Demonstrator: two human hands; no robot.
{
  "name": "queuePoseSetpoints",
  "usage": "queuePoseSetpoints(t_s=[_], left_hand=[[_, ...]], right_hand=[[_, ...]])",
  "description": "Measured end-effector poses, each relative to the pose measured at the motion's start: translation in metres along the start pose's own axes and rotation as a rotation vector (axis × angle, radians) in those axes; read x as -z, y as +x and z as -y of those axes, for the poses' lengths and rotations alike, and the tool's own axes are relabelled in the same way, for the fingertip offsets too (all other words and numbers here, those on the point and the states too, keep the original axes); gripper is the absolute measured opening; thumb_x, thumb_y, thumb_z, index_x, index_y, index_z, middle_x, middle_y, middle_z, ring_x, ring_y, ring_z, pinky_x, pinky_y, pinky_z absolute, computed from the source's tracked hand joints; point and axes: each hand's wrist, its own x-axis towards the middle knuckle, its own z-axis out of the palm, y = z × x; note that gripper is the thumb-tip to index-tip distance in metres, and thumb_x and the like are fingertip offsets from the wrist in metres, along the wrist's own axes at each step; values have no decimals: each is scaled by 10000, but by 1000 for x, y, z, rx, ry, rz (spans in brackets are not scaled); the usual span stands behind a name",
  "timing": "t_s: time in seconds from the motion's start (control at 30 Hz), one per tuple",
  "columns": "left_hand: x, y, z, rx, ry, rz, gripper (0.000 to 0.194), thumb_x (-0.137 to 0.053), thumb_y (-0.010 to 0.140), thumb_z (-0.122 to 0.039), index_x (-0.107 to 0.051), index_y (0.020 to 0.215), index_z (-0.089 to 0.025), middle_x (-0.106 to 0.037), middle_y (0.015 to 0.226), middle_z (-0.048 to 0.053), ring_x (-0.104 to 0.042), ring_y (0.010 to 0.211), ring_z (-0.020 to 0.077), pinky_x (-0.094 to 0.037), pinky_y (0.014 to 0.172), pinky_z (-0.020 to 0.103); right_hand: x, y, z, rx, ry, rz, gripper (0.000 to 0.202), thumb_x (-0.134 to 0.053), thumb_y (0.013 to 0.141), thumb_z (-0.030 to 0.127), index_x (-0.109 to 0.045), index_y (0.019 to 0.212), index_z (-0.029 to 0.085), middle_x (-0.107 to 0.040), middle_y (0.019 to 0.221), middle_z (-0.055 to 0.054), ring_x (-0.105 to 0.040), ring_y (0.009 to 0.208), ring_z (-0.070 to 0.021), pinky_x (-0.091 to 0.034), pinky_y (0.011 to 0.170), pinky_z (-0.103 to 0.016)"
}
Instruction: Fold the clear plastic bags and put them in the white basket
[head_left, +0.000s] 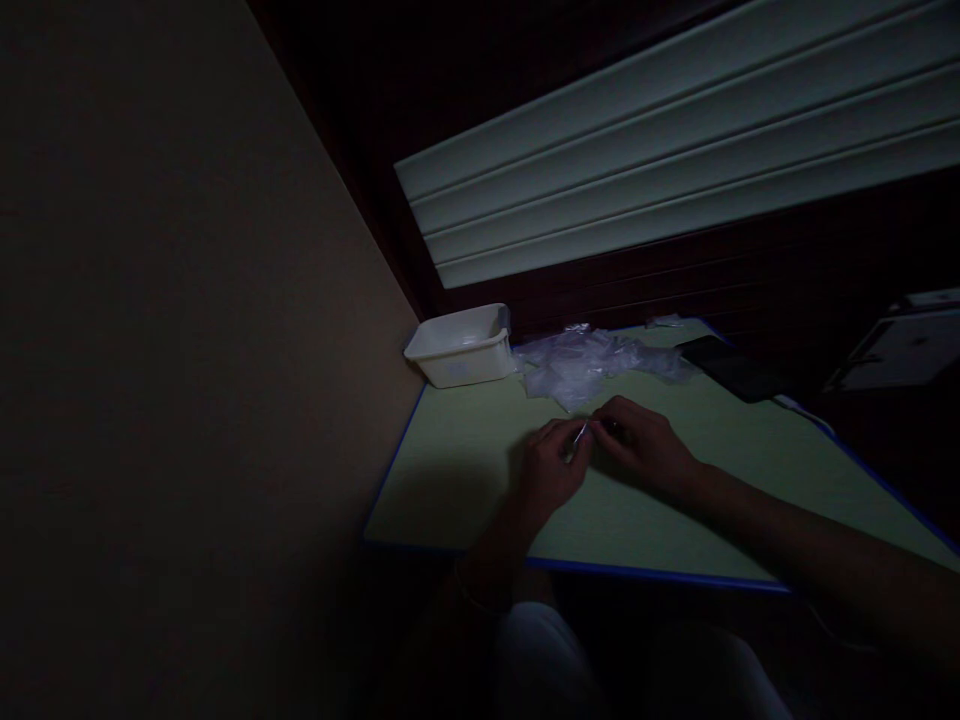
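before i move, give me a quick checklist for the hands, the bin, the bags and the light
1. Left hand and right hand in view over the table: ok, fingertips close together.
2. Shiny piece at the fingertips: ok, but what it is, cannot tell.
3. Bin upright: ok, at the table's far left corner.
4. Bags neatly stacked: not ok, they lie in a loose heap beyond the hands.
5. Dark slab away from the hands: ok, off to the right.
6. Light good enough for fine work: not ok, the scene is very dim.
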Motion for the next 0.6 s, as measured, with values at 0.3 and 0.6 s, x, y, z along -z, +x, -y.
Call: queuePoseSetpoints(t_s=[0.3, 0.6], left_hand=[[-2, 0, 4, -46, -33, -40, 207, -576, 904, -217, -684, 1078, -194, -712, 1010, 66, -669, 875, 143, -567, 802, 282], [-1, 0, 9, -80, 10, -56, 226, -551, 919, -193, -689, 1097, -204, -710, 1037, 68, -666, 957, 152, -566, 864, 308]], right_hand=[[-1, 0, -1, -59, 49, 13, 171, -530, 944, 314, -648, 920, 191, -646, 814, -58, -616, 709, -179, -516, 653, -319], [0, 3, 1, -84, 157, 30, 197, -550, 941, 330, -695, 1018, 221, -707, 936, -64, -669, 833, -195, -550, 749, -335]])
